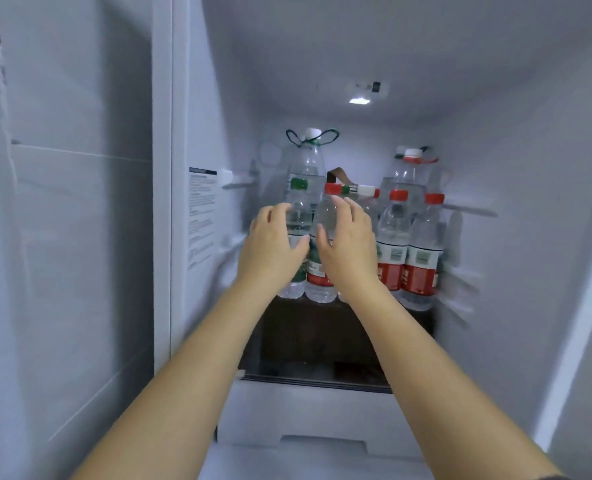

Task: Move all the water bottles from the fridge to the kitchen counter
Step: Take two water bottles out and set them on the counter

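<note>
Left hand (274, 247) fingers curled round green-capped clear plastic bottle (298, 216), right hand (348, 247) splayed wide at red-capped bottle (326, 213); seemingly all yet to move

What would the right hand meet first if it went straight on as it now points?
The leftmost red-capped bottle, right in front of it: the right hand is open, thumb and fingers either side of its body. Contact is unclear.

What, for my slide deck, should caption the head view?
Inside the fridge, left hand grips a green-capped bottle while right hand reaches for a red-capped bottle.
</note>
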A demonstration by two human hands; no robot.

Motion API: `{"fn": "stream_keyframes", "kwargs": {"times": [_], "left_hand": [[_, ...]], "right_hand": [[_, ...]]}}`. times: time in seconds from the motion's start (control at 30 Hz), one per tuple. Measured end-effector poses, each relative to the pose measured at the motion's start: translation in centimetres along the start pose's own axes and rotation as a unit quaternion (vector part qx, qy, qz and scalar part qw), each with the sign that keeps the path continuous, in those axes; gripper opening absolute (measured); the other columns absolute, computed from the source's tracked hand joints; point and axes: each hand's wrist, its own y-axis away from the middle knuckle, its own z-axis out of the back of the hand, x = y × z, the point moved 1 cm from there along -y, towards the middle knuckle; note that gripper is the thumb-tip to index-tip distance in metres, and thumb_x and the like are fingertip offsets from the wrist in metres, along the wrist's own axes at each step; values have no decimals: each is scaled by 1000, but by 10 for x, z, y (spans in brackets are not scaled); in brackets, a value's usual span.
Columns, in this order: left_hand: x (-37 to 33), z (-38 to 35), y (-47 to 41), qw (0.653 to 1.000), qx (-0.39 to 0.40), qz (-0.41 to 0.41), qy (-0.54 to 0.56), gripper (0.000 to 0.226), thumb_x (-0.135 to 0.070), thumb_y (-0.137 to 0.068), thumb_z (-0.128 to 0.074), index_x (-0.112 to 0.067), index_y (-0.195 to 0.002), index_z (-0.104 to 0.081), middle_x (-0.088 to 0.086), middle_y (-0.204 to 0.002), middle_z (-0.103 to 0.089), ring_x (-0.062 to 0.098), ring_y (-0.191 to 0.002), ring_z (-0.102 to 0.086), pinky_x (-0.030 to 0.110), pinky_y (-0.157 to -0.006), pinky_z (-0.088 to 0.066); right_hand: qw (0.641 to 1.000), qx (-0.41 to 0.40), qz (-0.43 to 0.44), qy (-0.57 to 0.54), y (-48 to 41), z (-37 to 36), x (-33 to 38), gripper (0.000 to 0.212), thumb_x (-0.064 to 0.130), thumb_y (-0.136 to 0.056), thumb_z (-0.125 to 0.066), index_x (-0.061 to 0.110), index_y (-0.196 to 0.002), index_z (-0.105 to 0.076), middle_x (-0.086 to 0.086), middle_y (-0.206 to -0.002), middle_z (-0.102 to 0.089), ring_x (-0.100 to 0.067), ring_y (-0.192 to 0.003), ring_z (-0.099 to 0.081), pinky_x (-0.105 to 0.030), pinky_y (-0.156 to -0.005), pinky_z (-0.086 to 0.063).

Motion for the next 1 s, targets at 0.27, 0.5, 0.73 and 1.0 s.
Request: {"fn": "stream_keyframes", "kwargs": {"times": [0.27,0.5,0.73,1.0], "left_hand": [[7,-32,-78,993,-32,86,75,63,-34,-93,-59,-15,-146,-32,7,-148,-39,24,-132,-42,38,-101,-42],[16,-48,-106,985,-2,119,128,32,-41,-92,-57,-17,-114,-55,-5,-98,-61,16,-87,-60,32,-75,-51],[25,-57,-107,974,-36,128,184,24,-45,-80,-56,-22,-78,-63,4,-91,-66,20,-81,-62,30,-66,-46],[12,-41,-87,959,-94,128,234,18,-27,-84,-60,-16,-70,-60,-7,-64,-60,11,-65,-56,22,-55,-37]], "right_hand": [[992,17,-60,-110,-66,-17,-11,57,20,-98,-54,12,-149,-30,-6,-144,-42,-17,-116,-54,-23,-92,-45],[980,40,-116,-154,-85,-30,-19,46,20,-102,-46,7,-144,-34,0,-100,-55,-7,-77,-54,-18,-62,-43],[984,33,-87,-151,-84,-32,-15,35,28,-100,-52,10,-130,-48,0,-103,-58,-14,-89,-56,-20,-73,-42],[965,-29,-84,-249,-64,-32,-14,22,33,-100,-51,16,-86,-53,5,-69,-54,-5,-56,-46,-19,-57,-41]]}}
